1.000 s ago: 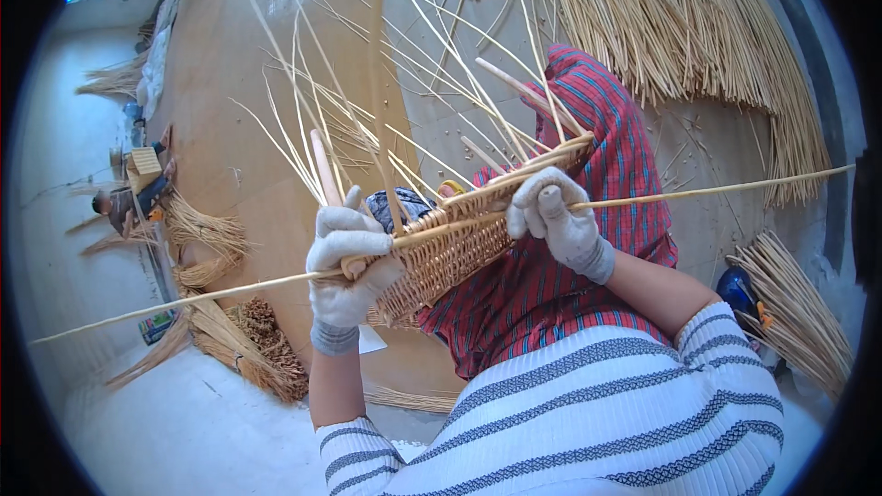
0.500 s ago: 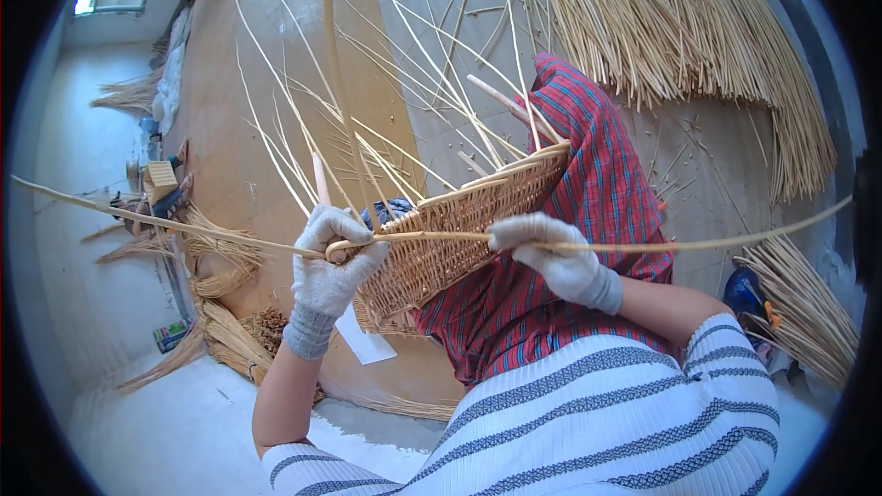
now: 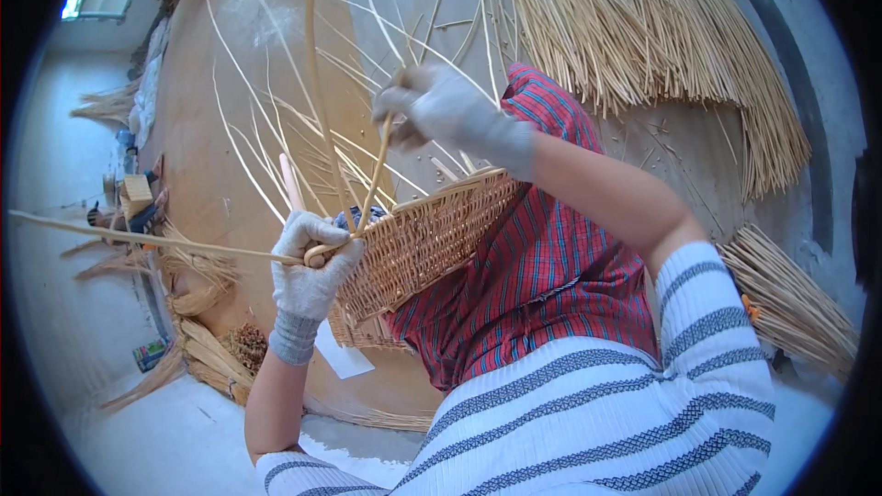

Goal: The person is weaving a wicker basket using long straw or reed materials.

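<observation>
My gloved left hand [image 3: 312, 262] is closed on a rod's looped bend at the near left corner of a woven wicker basket [image 3: 432, 243]; a long pale rod [image 3: 156, 240] runs leftward from it. My gloved right hand [image 3: 436, 115], smeared by motion, is raised above the basket with curled fingers round the bent-up part of the rod [image 3: 375, 174]. A thicker upright rod [image 3: 322, 92] stands beside it, and thin loose canes [image 3: 250, 69] fan up from the basket. The basket rests over red plaid cloth [image 3: 551, 294] on my lap; its far inside is partly hidden.
Big piles of canes [image 3: 625, 9] lie at the upper right, with a bundle [image 3: 785, 298] at the lower right. Straw bundles [image 3: 207, 349] lie along the left. A co-worker [image 3: 115, 220] works at the far left near the wall. A white sheet [image 3: 340, 354] lies below the basket.
My right hand has risen and moved left, bending the rod's right part upward from horizontal. My left hand and the basket have shifted left.
</observation>
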A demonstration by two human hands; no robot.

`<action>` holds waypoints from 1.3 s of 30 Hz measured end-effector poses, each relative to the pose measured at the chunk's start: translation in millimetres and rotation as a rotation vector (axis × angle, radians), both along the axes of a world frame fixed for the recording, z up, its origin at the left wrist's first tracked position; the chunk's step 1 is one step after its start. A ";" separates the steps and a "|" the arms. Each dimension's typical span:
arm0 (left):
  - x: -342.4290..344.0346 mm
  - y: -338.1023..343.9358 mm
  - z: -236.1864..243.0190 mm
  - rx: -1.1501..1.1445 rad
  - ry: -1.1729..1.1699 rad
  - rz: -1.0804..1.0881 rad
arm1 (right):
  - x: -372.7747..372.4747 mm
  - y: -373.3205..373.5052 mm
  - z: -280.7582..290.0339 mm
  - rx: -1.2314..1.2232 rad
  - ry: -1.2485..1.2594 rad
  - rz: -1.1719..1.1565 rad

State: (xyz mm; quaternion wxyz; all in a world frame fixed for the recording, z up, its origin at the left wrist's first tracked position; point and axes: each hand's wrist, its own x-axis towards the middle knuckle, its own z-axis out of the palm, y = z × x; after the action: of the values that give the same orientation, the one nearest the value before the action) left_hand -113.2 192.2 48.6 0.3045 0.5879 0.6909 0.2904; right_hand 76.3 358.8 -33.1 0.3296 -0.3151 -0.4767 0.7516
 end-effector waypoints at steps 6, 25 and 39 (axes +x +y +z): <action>0.6 -2.3 -3.2 0.062 -0.019 -0.022 | -60.0 6.8 32.8 0.913 -0.494 0.592; -13.3 -2.3 0.7 -0.155 -0.277 -0.070 | -72.4 0.7 25.3 0.185 -0.277 1.294; -36.5 -3.4 -7.6 -0.348 0.082 -0.257 | -84.6 -39.3 190.1 1.330 0.127 0.133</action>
State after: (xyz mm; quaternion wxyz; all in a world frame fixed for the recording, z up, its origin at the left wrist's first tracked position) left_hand -149.7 188.9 41.0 0.4074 0.6213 0.6617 0.1013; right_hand -8.3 319.5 157.0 0.4339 0.0299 -0.8364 0.3335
